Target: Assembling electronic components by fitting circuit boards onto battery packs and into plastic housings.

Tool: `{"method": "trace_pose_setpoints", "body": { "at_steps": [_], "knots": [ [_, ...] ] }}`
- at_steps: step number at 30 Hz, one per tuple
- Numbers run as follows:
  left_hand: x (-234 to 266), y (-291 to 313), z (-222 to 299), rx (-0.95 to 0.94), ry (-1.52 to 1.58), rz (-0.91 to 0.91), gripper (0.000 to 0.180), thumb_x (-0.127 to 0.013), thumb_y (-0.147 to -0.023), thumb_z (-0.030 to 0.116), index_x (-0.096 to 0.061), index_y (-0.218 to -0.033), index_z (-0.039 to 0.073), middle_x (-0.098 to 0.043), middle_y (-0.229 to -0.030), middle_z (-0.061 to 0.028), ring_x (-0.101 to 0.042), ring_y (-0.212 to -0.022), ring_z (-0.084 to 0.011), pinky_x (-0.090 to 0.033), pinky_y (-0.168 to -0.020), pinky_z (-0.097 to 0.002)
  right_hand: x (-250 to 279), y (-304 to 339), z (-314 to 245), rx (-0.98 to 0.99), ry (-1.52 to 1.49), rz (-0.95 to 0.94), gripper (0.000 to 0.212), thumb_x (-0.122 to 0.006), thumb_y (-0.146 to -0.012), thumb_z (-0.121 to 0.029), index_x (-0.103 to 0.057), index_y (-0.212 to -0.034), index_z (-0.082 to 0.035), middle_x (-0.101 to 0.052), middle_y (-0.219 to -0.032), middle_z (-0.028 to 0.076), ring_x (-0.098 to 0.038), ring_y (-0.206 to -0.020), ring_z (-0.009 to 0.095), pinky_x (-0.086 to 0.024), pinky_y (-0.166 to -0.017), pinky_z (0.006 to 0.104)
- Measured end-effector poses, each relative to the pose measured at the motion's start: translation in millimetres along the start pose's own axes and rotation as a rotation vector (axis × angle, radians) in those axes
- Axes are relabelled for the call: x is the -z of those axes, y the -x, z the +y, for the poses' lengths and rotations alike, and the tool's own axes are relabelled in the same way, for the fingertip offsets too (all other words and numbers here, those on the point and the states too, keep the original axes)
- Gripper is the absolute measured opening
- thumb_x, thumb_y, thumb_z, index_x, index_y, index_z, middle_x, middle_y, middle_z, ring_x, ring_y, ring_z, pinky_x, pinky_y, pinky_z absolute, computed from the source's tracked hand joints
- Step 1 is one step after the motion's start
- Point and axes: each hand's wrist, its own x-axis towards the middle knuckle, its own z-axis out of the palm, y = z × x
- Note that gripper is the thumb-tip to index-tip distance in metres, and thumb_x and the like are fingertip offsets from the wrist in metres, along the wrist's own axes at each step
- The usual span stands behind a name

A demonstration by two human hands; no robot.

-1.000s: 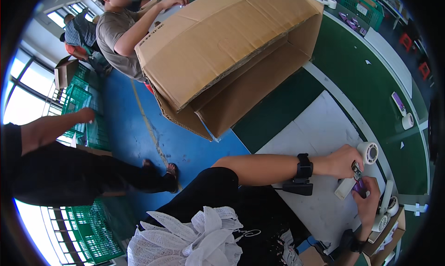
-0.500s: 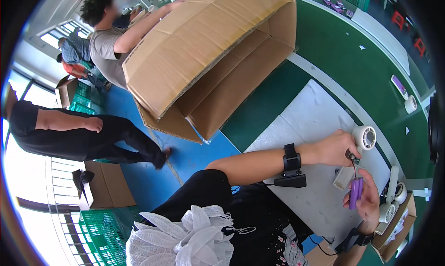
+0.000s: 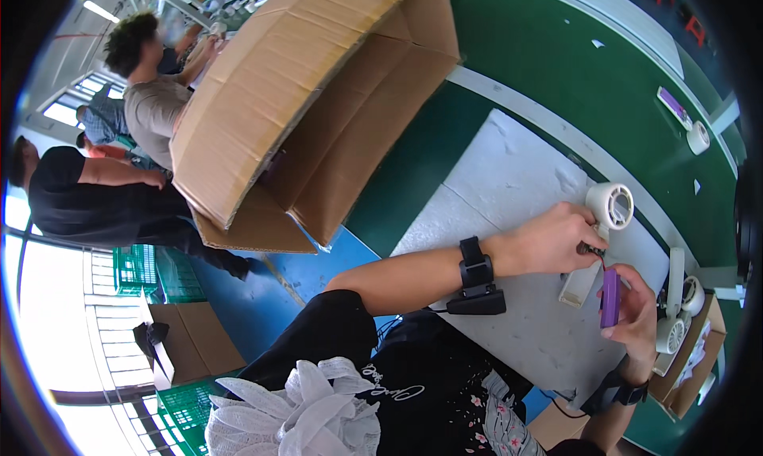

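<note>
My left hand (image 3: 548,237) reaches across the pale work mat, fingertips pinched on a small dark circuit board (image 3: 590,249). Thin wires run from the board to a purple battery (image 3: 610,298), which my right hand (image 3: 637,321) grips by its side with thumb and fingers. Just beyond my left fingertips lies a white handheld fan (image 3: 610,205) with a round, slotted head. Its white handle (image 3: 579,286) extends beneath my left hand toward me, partly covered by it. Each wrist wears a black strap.
A large open cardboard box (image 3: 318,106) stands at the far left of the green table (image 3: 524,34). Beside my right hand, a small carton (image 3: 691,368) has white fan parts around it. Another fan with a purple part (image 3: 675,108) lies farther off. Co-workers stand at left.
The whole view has shifted. My right hand has turned the battery more upright, its wires still joined to the board. A co-worker's arm has drawn back from the top of the big box.
</note>
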Motion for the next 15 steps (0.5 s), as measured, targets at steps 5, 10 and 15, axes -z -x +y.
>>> {"method": "trace_pose_setpoints", "body": {
  "at_steps": [5, 10, 15],
  "knots": [
    [-16.6, -17.4, -32.4, -0.02, -0.028, -0.033, 0.026, -0.071, -0.073, 0.004, -0.072, -0.099, 0.005, -0.064, -0.084, -0.0143, -0.066, -0.068, -0.0267, -0.053, -0.06, -0.0327, 17.3, -24.6, 9.3, -0.016, 0.065, 0.021, 0.099, -0.09, -0.049, -0.02, -0.044, -0.134, 0.0, -0.051, -0.127, 0.005, -0.05, -0.118, 0.017, -0.04, -0.099, 0.0317],
    [-27.4, -37.6, -44.3, 0.097, -0.147, -0.122, 0.029, -0.07, -0.077, 0.001, -0.071, -0.105, 0.007, -0.067, -0.094, -0.017, -0.069, -0.074, -0.0271, -0.054, -0.063, -0.0295, 35.8, -52.9, 38.2, 0.194, 0.159, -0.004, 0.085, -0.088, -0.056, -0.013, -0.048, -0.13, -0.006, -0.052, -0.126, 0.004, -0.052, -0.112, 0.015, -0.042, -0.094, 0.0312],
    [-31.4, -42.8, -49.5, 0.105, -0.172, -0.159, 0.03, -0.07, -0.079, 0.002, -0.071, -0.109, 0.008, -0.066, -0.106, -0.0218, -0.07, -0.083, -0.0302, -0.055, -0.07, -0.0308, 37.2, -60.6, 43.9, 0.295, 0.474, 0.042, 0.076, -0.087, -0.057, -0.01, -0.052, -0.125, -0.007, -0.053, -0.123, 0.007, -0.055, -0.104, 0.019, -0.047, -0.087, 0.0318]
  ]
}}
